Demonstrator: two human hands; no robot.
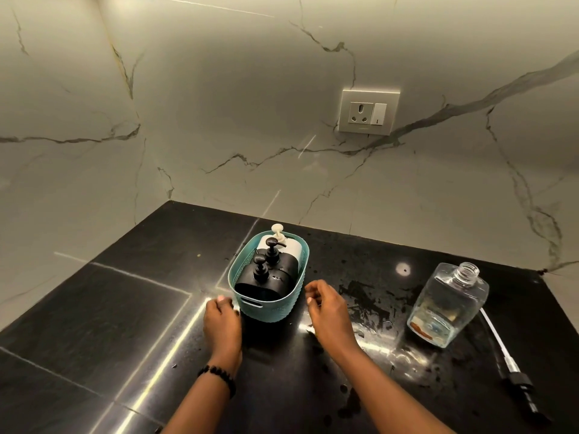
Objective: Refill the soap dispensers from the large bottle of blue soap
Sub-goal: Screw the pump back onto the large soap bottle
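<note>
Item: teal basket (pixel 272 308) holding three soap dispensers (pixel 259 278), mid-surface (pixel 125 308).
My left hand (pixel 221 321) touches its 9 o'clock side, fingers curled; right hand (pixel 327 311) at 3 o'clock, loosely curled, holding nothing. Uncapped clear bottle (pixel 448 308) farther toward 3 o'clock.

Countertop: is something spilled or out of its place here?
Yes. Wet smears and drops lie on the black countertop between the teal basket and the clear bottle. That bottle stands uncapped and looks nearly empty; its pump with tube lies loose beside it, on the right.
</note>
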